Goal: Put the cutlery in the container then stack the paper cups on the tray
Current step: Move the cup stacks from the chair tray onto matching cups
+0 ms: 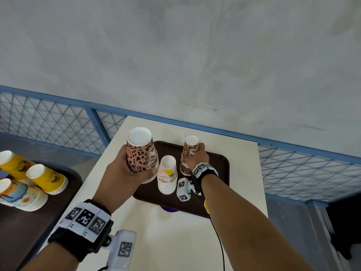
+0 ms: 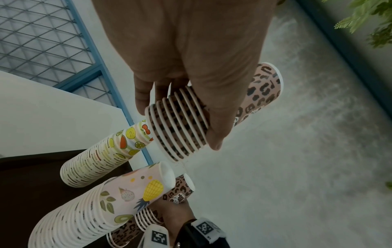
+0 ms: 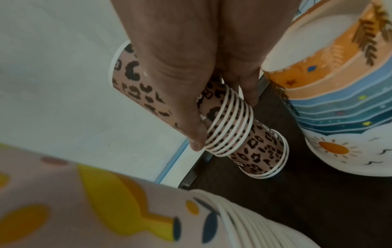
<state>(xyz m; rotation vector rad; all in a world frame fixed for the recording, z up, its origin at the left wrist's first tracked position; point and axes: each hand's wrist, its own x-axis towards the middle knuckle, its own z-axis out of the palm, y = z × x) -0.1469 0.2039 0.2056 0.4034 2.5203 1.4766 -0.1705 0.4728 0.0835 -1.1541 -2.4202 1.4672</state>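
My left hand (image 1: 125, 169) grips a stack of leopard-print paper cups (image 1: 140, 153), upside down and held above the left edge of the brown tray (image 1: 218, 165). In the left wrist view, the left hand (image 2: 191, 75) has its thumb and fingers wrapped round the stack's rims (image 2: 180, 127). My right hand (image 1: 197, 157) grips a second, smaller leopard-print stack (image 1: 189, 151) standing on the tray. The right hand (image 3: 201, 67) pinches this stack's upper rims (image 3: 229, 127), with more cups nested below. A pink fruit-print stack (image 1: 167, 175) stands between the two. No cutlery is visible.
The tray lies on a cream table (image 1: 175, 241) by a blue mesh fence (image 1: 58, 122). A second dark tray (image 1: 29, 222) at the left carries yellow cup stacks (image 1: 46, 178) and a blue-orange stack (image 1: 17, 192). A blue-orange stack (image 3: 339, 100) stands close beside my right hand. Something purple (image 1: 169, 209) peeks from under the tray.
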